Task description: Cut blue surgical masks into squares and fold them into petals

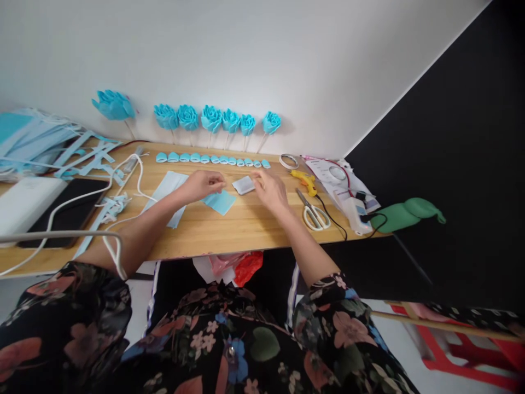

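Observation:
My left hand [202,184] rests on the wooden table [229,227] with its fingers curled together, pinching the edge of a light blue square of fabric [220,201]. My right hand [269,190] lies beside it, fingers bent down, its fingertips touching a small pale folded piece [243,185]. A larger pale blue sheet [169,192] lies under my left forearm. Behind the hands runs a row of several small folded blue petals [213,158]. Several finished blue fabric roses [211,119] on sticks lean against the white wall.
Scissors [314,213], a yellow glue gun [305,180] and a tape roll [289,161] lie right of my hands. A power strip with cables [353,210] sits at the right edge. Blue strips and masks [49,148], a white box [24,202] and a dark tablet [65,210] fill the left side.

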Available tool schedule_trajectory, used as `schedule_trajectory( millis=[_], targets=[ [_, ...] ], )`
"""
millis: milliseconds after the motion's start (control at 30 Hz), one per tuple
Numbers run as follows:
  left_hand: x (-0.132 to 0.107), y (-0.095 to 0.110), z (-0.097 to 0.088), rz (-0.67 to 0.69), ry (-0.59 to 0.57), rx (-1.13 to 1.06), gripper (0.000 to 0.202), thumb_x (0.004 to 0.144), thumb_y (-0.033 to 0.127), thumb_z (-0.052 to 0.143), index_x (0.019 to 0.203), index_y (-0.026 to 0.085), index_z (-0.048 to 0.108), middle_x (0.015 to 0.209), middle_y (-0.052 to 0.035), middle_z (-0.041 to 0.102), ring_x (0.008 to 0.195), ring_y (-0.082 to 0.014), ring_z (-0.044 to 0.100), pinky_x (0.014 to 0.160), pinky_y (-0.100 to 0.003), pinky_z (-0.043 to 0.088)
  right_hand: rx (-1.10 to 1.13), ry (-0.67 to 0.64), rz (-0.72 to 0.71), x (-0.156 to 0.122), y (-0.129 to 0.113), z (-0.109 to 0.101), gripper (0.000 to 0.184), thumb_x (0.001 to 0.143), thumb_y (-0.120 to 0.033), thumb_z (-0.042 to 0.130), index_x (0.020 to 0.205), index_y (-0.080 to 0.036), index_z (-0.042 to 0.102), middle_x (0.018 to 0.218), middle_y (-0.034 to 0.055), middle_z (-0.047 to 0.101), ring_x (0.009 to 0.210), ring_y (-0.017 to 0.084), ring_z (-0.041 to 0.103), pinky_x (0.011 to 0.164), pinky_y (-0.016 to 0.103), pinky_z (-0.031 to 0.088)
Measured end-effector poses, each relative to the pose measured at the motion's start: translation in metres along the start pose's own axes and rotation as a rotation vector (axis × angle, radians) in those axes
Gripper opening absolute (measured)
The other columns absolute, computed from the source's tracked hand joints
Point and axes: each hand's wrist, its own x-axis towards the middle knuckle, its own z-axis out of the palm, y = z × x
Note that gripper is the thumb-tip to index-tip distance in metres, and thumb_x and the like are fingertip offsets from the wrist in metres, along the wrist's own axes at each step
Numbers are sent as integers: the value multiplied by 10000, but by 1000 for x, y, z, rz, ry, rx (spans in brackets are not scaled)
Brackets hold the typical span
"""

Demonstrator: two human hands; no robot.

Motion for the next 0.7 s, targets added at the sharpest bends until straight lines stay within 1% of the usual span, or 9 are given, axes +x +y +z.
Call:
schedule_trajectory(
  millis=[67, 133, 200, 267, 333, 400, 533, 600, 700],
  targets=[
    [-1, -1, -3, 32, -143, 228, 323, 764, 510, 670, 751, 189, 711, 668, -13, 679, 612, -137, 551, 570, -241, 320, 72, -97, -102, -13, -10, 5, 261, 951, -202, 526, 1165, -194, 676, 1135, 100, 726, 1090, 261, 630, 964, 392, 473],
    [-2, -2, -3, 55, -246, 440, 325, 723, 521, 700, 760, 199, 710, 724, -14, 690, 664, -152, 562, 585, -245, 303, 125, -168, -165, -25, -17, 10, 241, 939, -214, 561, 1146, -203, 685, 1146, 101, 721, 1091, 259, 629, 964, 394, 478],
    [-3, -2, -1, 71, -312, 549, 258, 721, 456, 687, 763, 201, 695, 773, -22, 695, 706, -165, 569, 601, -253, 305, 186, -162, -161, -33, -20, 14, 252, 933, -214, 563, 1152, -202, 688, 1169, 108, 712, 1106, 261, 625, 973, 405, 482],
    [-4, 0, 2, 91, -326, 533, 169, 738, 358, 633, 735, 193, 671, 779, -29, 683, 710, -166, 558, 618, -264, 317, 283, -114, -126, -36, -20, 13, 270, 931, -218, 547, 1162, -200, 687, 1159, 109, 713, 1097, 256, 633, 941, 401, 508],
    [-5, 3, 4, 87, -310, 361, 150, 745, 319, 599, 725, 181, 657, 790, -30, 670, 704, -158, 551, 644, -269, 344, 399, -70, -92, -37, -19, 8, 280, 924, -252, 557, 1169, -212, 687, 1168, 103, 710, 1103, 252, 635, 880, 383, 540],
    [-6, 9, 2, 55, -281, 62, 174, 748, 343, 626, 737, 171, 649, 821, -27, 658, 727, -153, 556, 690, -273, 384, 526, -61, -64, -35, -19, 3, 331, 911, -322, 599, 1223, -236, 667, 1247, 95, 687, 1159, 256, 621, 883, 382, 549],
    [-9, 19, -3, -16, -261, -504, 218, 724, 363, 709, 714, 165, 619, 745, 0, 595, 735, -138, 534, 728, -276, 406, 896, -133, 35, -28, -24, -1, 629, 860, -441, 685, 1439, -277, 503, 1418, 85, 593, 1320, 260, 539, 989, 394, 517],
    [-11, 21, -3, -60, -274, -665, 233, 704, 353, 745, 709, 162, 611, 701, 12, 562, 698, -126, 508, 695, -267, 396, 1061, -177, 115, -22, -29, -1, 710, 812, -465, 730, 1453, -284, 484, 1378, 75, 616, 1288, 253, 560, 964, 366, 523],
    [-12, 21, -1, -112, -307, -780, 245, 691, 333, 785, 728, 155, 622, 710, 13, 565, 690, -117, 512, 682, -255, 402, 1195, -207, 233, -13, -39, -1, 653, 751, -463, 774, 1349, -282, 585, 1174, 36, 688, 1063, 208, 647, 847, 306, 529]
  ],
)
